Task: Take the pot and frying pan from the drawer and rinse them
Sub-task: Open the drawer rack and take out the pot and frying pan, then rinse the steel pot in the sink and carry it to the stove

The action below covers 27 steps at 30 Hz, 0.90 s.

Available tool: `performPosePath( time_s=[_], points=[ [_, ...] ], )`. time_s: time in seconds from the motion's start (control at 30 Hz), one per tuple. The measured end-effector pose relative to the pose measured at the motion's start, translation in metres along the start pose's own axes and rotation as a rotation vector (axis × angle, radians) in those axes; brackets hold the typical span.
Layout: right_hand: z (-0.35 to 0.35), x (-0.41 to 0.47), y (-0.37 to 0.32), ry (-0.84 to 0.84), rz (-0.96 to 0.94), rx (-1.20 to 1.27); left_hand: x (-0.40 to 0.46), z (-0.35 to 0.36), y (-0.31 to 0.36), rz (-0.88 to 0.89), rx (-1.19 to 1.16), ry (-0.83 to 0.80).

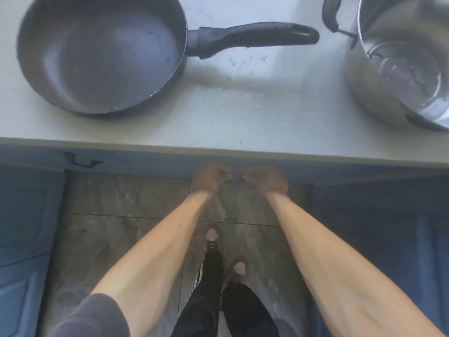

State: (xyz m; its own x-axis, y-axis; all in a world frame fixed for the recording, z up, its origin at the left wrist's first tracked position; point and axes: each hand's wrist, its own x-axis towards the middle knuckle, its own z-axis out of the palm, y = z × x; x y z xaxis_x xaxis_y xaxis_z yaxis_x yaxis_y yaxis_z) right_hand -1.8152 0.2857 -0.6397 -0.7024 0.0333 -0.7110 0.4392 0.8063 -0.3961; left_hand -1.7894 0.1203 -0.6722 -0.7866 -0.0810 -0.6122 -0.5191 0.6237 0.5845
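Observation:
A dark non-stick frying pan (102,52) sits upright on the white counter (218,122) at the left, its black handle pointing right. It looks wet inside. A steel pot (401,57) with black side handles stands at the right edge, partly cut off, with water drops inside. Below the counter's front edge, my left hand (209,178) and my right hand (267,180) are side by side, fingers curled. A thin bit of drawer handle (239,181) shows between them. The drawer front itself is hidden under the counter lip.
Water drops lie on the counter between pan and pot. Blue cabinet fronts stand at the left (24,215) and right (376,227). My feet are on the grey tiled floor (121,227) below.

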Motion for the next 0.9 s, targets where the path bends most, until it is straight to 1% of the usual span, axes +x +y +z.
performPosePath(
  time_s=[0.1, 0.17, 0.2, 0.27, 0.3, 0.4, 0.43, 0.5, 0.53, 0.6, 0.67, 0.73, 0.8, 0.83, 0.9],
  points=[
    [-0.003, -0.004, -0.008, -0.116, -0.012, -0.055, -0.009, -0.009, 0.012, -0.021, 0.206, -0.082],
    [-0.009, -0.021, -0.008, -0.217, -0.079, -0.032, -0.035, -0.013, 0.025, -0.025, 0.363, -0.228],
    [-0.016, -0.036, -0.005, -0.244, -0.106, -0.020, -0.055, -0.014, 0.031, -0.006, 0.403, -0.305],
    [-0.035, -0.079, 0.007, -0.229, -0.109, 0.013, -0.102, -0.021, 0.046, 0.089, 0.391, -0.373],
    [-0.047, -0.103, 0.014, -0.216, -0.114, 0.044, -0.123, -0.027, 0.054, 0.150, 0.351, -0.372],
    [-0.095, -0.165, 0.033, -0.271, -0.143, 0.171, -0.172, -0.068, 0.091, 0.375, 0.186, -0.360],
    [-0.116, -0.183, 0.038, -0.247, -0.141, 0.219, -0.180, -0.086, 0.108, 0.460, 0.132, -0.348],
    [-0.162, -0.215, 0.050, -0.132, -0.138, 0.346, -0.183, -0.124, 0.152, 0.572, 0.036, -0.297],
    [-0.188, -0.230, 0.055, -0.046, -0.136, 0.435, -0.177, -0.140, 0.175, 0.609, -0.010, -0.240],
    [-0.236, -0.246, 0.063, 0.178, -0.118, 0.608, -0.160, -0.165, 0.222, 0.709, -0.056, -0.083],
    [-0.278, -0.244, 0.068, 0.400, -0.109, 0.697, -0.131, -0.179, 0.262, 0.807, -0.003, 0.039],
    [-0.318, -0.223, 0.078, 0.542, -0.124, 0.710, -0.092, -0.186, 0.290, 0.781, 0.125, 0.102],
    [-0.352, -0.195, 0.085, 0.604, -0.100, 0.659, -0.060, -0.188, 0.308, 0.679, 0.305, 0.115],
    [-0.365, -0.181, 0.088, 0.591, -0.085, 0.629, -0.049, -0.187, 0.315, 0.635, 0.373, 0.105],
    [-0.385, -0.150, 0.096, 0.483, -0.094, 0.584, -0.036, -0.183, 0.325, 0.561, 0.441, 0.060]
  ],
)
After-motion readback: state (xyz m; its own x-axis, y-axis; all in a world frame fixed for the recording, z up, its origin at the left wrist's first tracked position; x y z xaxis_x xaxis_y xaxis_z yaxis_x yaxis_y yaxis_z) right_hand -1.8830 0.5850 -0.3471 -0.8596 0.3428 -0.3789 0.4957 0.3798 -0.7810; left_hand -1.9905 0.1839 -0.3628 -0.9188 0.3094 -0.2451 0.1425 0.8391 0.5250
